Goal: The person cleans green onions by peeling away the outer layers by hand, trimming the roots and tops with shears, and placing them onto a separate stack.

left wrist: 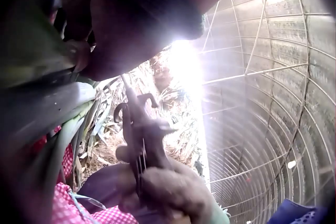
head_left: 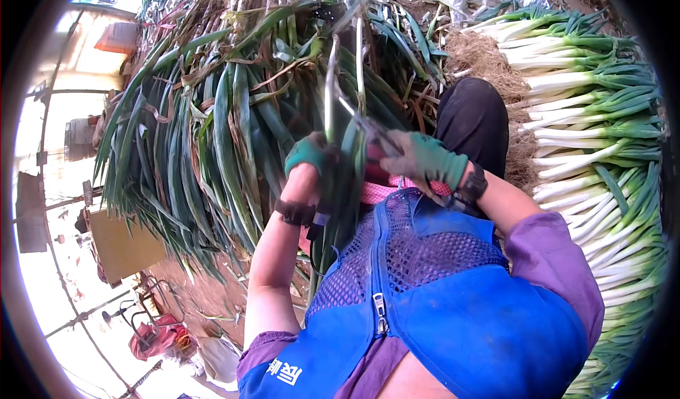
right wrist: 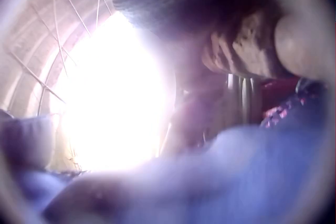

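Observation:
My left hand (head_left: 309,155), in a green glove, grips leeks (head_left: 329,98) in front of the blue vest. Their pale stalks point away from me and their green leaves hang down towards my lap. My right hand (head_left: 425,157), also gloved, holds an air blow gun (head_left: 377,135), its nozzle directed at the pale stalks. In the left wrist view the gun (left wrist: 142,124) shows its thin nozzle and hooks, with right-hand fingers (left wrist: 176,190) wrapped round its grip. The right wrist view is mostly glare and blur.
A large heap of untrimmed leeks (head_left: 234,130) lies ahead and left. Along the right runs a long row of clean white leeks (head_left: 567,126), roots (head_left: 496,66) facing inwards. My bent knee (head_left: 473,119) stands between. A yellowish board (head_left: 126,244) is at far left.

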{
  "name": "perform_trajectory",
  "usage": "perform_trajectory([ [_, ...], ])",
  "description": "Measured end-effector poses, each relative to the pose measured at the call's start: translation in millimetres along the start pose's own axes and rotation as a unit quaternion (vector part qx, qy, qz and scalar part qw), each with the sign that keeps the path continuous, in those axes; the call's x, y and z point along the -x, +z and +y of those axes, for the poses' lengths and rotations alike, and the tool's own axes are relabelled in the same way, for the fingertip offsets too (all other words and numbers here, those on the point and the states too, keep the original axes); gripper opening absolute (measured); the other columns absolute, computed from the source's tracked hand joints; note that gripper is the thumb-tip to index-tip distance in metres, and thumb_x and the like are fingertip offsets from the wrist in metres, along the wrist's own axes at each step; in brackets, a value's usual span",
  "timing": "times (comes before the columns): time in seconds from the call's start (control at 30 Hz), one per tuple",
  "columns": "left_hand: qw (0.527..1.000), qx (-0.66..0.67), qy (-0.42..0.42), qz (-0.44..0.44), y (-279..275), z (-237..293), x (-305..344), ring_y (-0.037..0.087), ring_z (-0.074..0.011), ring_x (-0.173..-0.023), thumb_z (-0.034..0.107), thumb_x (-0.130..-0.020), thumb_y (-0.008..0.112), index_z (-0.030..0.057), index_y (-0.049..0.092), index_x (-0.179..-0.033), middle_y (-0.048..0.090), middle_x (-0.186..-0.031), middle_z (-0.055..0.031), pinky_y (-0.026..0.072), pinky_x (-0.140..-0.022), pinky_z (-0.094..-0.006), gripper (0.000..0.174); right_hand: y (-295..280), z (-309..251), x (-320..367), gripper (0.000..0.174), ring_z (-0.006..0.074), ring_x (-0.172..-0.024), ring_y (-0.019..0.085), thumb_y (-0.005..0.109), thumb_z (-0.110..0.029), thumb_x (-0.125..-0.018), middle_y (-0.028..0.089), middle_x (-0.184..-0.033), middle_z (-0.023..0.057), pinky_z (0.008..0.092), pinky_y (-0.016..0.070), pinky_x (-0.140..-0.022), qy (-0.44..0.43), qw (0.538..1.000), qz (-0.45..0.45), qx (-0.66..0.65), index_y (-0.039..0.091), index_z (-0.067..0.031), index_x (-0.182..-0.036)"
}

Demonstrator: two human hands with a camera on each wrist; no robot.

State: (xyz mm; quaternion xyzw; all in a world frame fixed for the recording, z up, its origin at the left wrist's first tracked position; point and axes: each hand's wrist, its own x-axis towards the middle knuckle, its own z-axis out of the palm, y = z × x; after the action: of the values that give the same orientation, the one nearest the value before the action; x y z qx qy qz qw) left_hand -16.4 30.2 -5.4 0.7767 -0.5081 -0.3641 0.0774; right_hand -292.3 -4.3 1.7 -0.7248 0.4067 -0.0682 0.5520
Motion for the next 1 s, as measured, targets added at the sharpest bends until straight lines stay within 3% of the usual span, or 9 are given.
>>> perform_trajectory([
  [0.17, 0.999, -0.043, 0.018, 0.024, 8.3, -6.9, 15.7, 0.068, -0.0182, -0.077, 0.029, -0.082, 0.071, 0.0033, 0.071, -0.108, 0.073, -0.088, -0.0100, 0.0524, -0.073, -0.0332, 0.037, -14.6, 11.5, -85.9, 0.051, 0.0286, -0.081, 0.070, 0.068, -0.040, -0.075, 0.069, -0.086, 0.0190, 0.0401, 0.0533, -0.074, 0.085, 0.994, 0.056, -0.029, 0.064, 0.0014, -0.104],
  [0.3, 1.000, -0.007, 0.027, -0.001, 18.7, -17.2, 22.8, 0.069, -0.0188, -0.081, 0.032, -0.081, 0.071, 0.0044, 0.071, -0.112, 0.074, -0.092, -0.0113, 0.0532, -0.076, -0.0338, 0.041, -15.5, -3.2, -93.0, 0.052, 0.0302, -0.078, 0.071, 0.066, -0.042, -0.075, 0.070, -0.084, 0.0201, 0.0396, 0.0544, -0.071, 0.123, 0.987, 0.053, -0.094, 0.065, 0.0013, -0.103],
  [0.4, 0.999, -0.025, 0.021, -0.018, 12.5, -4.8, 35.9, 0.071, -0.0229, -0.087, 0.035, -0.081, 0.067, 0.0056, 0.071, -0.114, 0.074, -0.096, -0.0135, 0.0533, -0.080, -0.0355, 0.044, 8.6, 14.7, -85.0, 0.053, 0.0307, -0.077, 0.071, 0.066, -0.042, -0.075, 0.070, -0.084, 0.0218, 0.0390, 0.0547, -0.070, 0.006, 0.995, 0.089, 0.055, 0.065, 0.0032, -0.104],
  [0.53, 0.998, -0.058, 0.003, -0.018, 12.0, 3.1, 36.7, 0.072, -0.0265, -0.092, 0.037, -0.081, 0.064, 0.0071, 0.071, -0.115, 0.074, -0.098, -0.0154, 0.0531, -0.083, -0.0370, 0.045, -13.6, 7.9, -65.0, 0.060, 0.0377, -0.095, 0.068, 0.067, -0.045, -0.074, 0.069, -0.096, 0.0277, 0.0410, 0.0519, -0.085, 0.173, 0.976, 0.077, -0.112, 0.064, 0.0057, -0.107],
  [0.67, 0.999, -0.033, 0.006, -0.024, 15.5, -2.6, 32.2, 0.071, -0.0257, -0.093, 0.037, -0.081, 0.064, 0.0058, 0.071, -0.115, 0.074, -0.099, -0.0164, 0.0529, -0.083, -0.0370, 0.046, -12.0, 13.1, -78.1, 0.062, 0.0326, -0.087, 0.069, 0.067, -0.042, -0.073, 0.070, -0.092, 0.0247, 0.0388, 0.0536, -0.077, 0.127, 0.984, 0.116, 0.043, 0.062, 0.0076, -0.111],
  [0.73, 0.999, -0.025, 0.016, -0.028, 16.0, -5.1, 32.5, 0.071, -0.0252, -0.094, 0.036, -0.081, 0.064, 0.0048, 0.070, -0.115, 0.073, -0.100, -0.0174, 0.0527, -0.084, -0.0370, 0.047, -19.2, 14.9, -84.1, 0.063, 0.0320, -0.088, 0.069, 0.068, -0.043, -0.073, 0.070, -0.094, 0.0245, 0.0384, 0.0533, -0.077, 0.162, 0.981, 0.092, -0.046, 0.063, 0.0075, -0.109],
  [0.87, 0.993, 0.114, 0.019, -0.018, 17.7, -19.6, 22.9, 0.069, -0.0216, -0.082, 0.030, -0.085, 0.066, 0.0020, 0.070, -0.108, 0.072, -0.091, -0.0118, 0.0531, -0.077, -0.0347, 0.036, -12.0, 38.3, -103.7, 0.060, 0.0300, -0.087, 0.070, 0.069, -0.044, -0.072, 0.070, -0.094, 0.0219, 0.0373, 0.0527, -0.077, 0.141, 0.987, 0.077, -0.032, 0.065, 0.0072, -0.105],
  [0.97, 0.890, 0.445, -0.056, -0.078, -1.6, -9.9, 14.2, 0.062, -0.0152, -0.071, 0.024, -0.090, 0.068, 0.0034, 0.068, -0.100, 0.065, -0.084, -0.0022, 0.0528, -0.066, -0.0301, 0.023, -10.8, 0.8, -57.5, 0.054, 0.0271, -0.081, 0.068, 0.069, -0.043, -0.076, 0.070, -0.088, 0.0166, 0.0368, 0.0524, -0.075, 0.070, 0.996, -0.010, -0.051, 0.065, 0.0043, -0.100],
  [1.0, 0.886, 0.453, -0.066, -0.071, -14.2, 5.3, 19.3, 0.063, -0.0164, -0.070, 0.024, -0.090, 0.068, 0.0031, 0.067, -0.102, 0.065, -0.084, -0.0039, 0.0545, -0.065, -0.0313, 0.025, -10.2, -7.2, -47.5, 0.052, 0.0268, -0.080, 0.068, 0.069, -0.043, -0.076, 0.070, -0.087, 0.0158, 0.0369, 0.0524, -0.075, 0.043, 0.996, -0.045, -0.056, 0.065, 0.0037, -0.099],
])
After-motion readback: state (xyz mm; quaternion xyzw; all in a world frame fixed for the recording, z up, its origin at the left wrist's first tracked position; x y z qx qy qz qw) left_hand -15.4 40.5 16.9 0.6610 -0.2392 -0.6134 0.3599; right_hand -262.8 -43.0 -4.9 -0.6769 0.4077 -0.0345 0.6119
